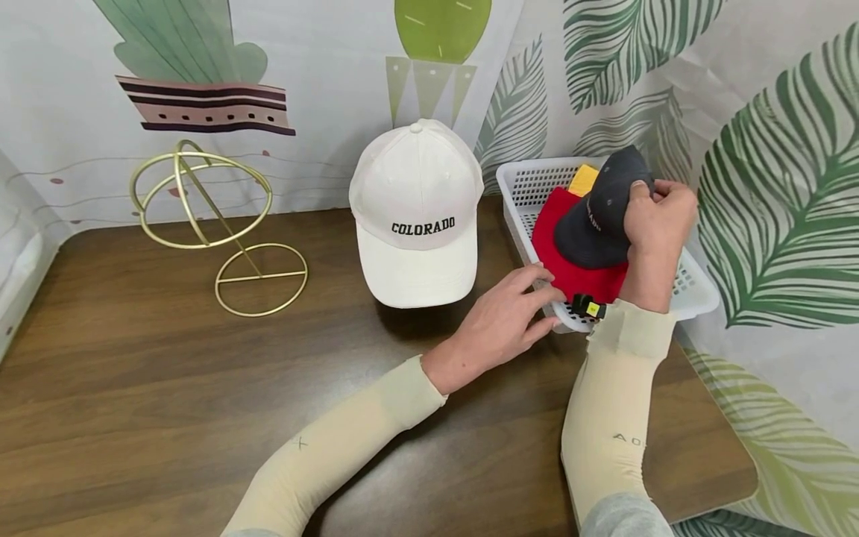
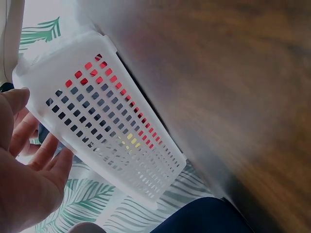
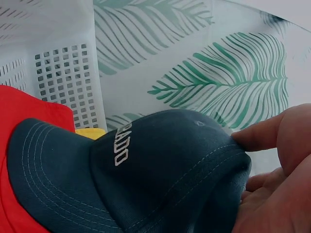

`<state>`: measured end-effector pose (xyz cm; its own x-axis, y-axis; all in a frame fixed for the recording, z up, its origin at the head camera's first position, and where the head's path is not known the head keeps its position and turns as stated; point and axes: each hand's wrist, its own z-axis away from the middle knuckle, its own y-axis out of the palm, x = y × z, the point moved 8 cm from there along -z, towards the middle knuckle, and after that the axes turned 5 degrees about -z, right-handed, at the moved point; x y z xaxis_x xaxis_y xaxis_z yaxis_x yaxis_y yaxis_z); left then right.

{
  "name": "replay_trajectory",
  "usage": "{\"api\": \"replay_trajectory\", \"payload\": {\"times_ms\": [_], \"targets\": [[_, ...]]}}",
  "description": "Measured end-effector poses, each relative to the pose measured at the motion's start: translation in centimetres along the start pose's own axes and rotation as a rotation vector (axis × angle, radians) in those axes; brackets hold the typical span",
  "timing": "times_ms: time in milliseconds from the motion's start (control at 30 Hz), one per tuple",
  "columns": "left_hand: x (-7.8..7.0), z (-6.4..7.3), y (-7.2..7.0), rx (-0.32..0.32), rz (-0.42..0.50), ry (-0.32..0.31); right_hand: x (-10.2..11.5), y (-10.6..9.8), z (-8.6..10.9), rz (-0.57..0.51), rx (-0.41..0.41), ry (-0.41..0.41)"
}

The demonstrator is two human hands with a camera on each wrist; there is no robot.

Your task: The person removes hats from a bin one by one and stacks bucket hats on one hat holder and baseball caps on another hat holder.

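Observation:
My right hand (image 1: 661, 216) pinches the back edge of a dark navy cap (image 1: 593, 224) between thumb and fingers. The cap is tilted over the white basket (image 1: 513, 216), its brim low against a red cloth item (image 1: 557, 265); part of a lettered word shows on its front in the right wrist view. Beside the basket's near left corner is my left hand (image 1: 503, 317), fingers spread and slightly bent at the rim, gripping nothing. In the left wrist view that hand's fingers lie close to the perforated basket wall (image 2: 92, 111).
A white cap (image 1: 423, 194) lettered COLORADO sits upright at the table's back, hiding whatever supports it. To its left stands a bare gold wire stand (image 1: 262, 277). Something yellow (image 1: 582, 179) shows in the basket. A leaf-patterned backdrop hangs behind the wooden table (image 1: 168, 388).

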<state>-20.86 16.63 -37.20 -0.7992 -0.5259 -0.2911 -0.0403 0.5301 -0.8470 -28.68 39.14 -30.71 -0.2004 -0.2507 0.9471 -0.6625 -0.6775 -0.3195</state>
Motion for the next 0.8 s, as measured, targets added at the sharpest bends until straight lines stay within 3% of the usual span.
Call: {"api": "replay_trajectory", "payload": {"times_ms": [800], "targets": [[0.1, 0.0, 0.2, -0.007, 0.012, -0.007, 1.4, -0.2, 0.7, -0.110, -0.041, -0.105]]}}
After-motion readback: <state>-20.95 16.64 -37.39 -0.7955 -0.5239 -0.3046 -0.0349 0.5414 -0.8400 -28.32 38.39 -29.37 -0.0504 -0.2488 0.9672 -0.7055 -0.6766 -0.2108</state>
